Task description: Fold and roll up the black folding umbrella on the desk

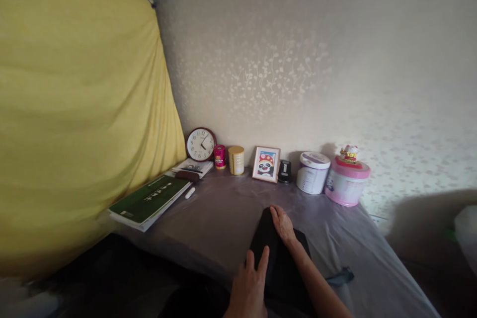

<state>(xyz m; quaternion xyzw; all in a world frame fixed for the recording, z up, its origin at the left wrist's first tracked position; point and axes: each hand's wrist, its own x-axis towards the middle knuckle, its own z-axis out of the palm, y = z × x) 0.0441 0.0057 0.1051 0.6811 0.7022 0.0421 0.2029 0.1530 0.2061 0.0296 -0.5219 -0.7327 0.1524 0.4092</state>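
Observation:
A black piece of cloth, apparently folded, lies near the front of the covered table. My right hand is closed at its far end, with bent fingers over the edge; the thumb is hidden. Nearer to me, my left hand rests at the cloth's left side, two fingers stretched out and apart. Its other fingers are partly hidden. Beside my right forearm lies a dark blue-grey strip of material, partly covered by the arm.
Along the wall stand a clock, a pink can, a yellow canister, a framed panda picture, a black object, a white tub and a pink-lidded tub bearing a figurine. A green book lies left, near a yellow curtain.

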